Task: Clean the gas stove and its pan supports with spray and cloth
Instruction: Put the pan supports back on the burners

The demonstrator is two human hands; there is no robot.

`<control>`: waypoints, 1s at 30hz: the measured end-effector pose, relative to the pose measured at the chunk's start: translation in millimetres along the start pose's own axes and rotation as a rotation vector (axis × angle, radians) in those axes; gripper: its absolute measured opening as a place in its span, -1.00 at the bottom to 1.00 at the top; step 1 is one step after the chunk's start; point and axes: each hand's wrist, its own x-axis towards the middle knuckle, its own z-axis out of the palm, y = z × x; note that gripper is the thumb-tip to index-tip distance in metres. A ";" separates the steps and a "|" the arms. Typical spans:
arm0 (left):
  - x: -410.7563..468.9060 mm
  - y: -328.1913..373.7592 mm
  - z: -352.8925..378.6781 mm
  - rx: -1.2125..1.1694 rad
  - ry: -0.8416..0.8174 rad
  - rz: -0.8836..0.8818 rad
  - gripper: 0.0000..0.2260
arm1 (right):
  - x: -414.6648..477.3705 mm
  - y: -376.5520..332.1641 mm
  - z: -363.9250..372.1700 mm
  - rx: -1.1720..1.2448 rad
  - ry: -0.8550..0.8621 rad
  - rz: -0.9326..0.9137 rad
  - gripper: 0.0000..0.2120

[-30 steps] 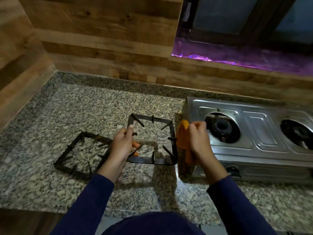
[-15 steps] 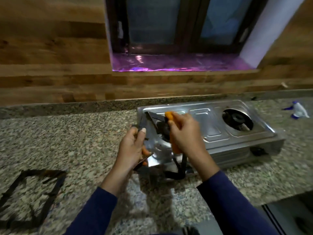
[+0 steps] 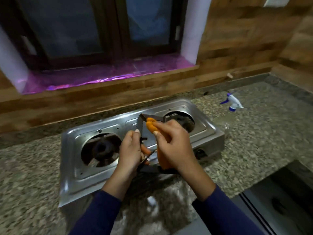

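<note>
The left hand (image 3: 131,153) is closed around the left side of a black pan support (image 3: 141,122), gripping its frame so that the square stands tilted up on edge above the middle of the stove, its lower bar near the stove's front edge. The right hand (image 3: 174,145) is curled tight on an orange cloth (image 3: 151,125), pinching a bunched wad of it against the upper bar of the support while the rest of the cloth hangs down behind the palm. Both forearms wear dark blue sleeves (image 3: 100,216). Below and behind the hands sits the two-burner steel gas stove (image 3: 74,173), set at an angle on the speckled granite tabletop (image 3: 28,175); its left burner (image 3: 101,148) is bare and dark, and its right burner (image 3: 183,118) is partly hidden by the support and the right hand. Well apart to the right, near the back wall, a white spray bottle (image 3: 233,102) with a blue trigger stands on the tabletop, its lower body blurred and hard to make out. A wooden wall runs behind the stove, with a purple-lit window sill (image 3: 105,77) above it.
</note>
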 end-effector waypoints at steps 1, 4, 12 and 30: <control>5.1 2.4 16.2 -0.002 0.006 0.013 -0.71 | -5.3 12.2 -12.5 -0.015 -0.070 -0.073 -0.67; 16.4 4.8 55.7 0.099 0.016 0.083 -0.72 | -16.3 44.3 -44.5 -0.140 -0.234 -0.176 -0.62; 27.1 -9.2 114.3 0.109 0.006 0.051 -0.71 | -40.8 167.6 -142.8 0.008 0.453 0.461 -0.73; 71.9 -20.2 151.3 -0.256 0.281 -0.349 -0.73 | 17.6 210.6 -96.0 0.162 0.007 0.299 -0.69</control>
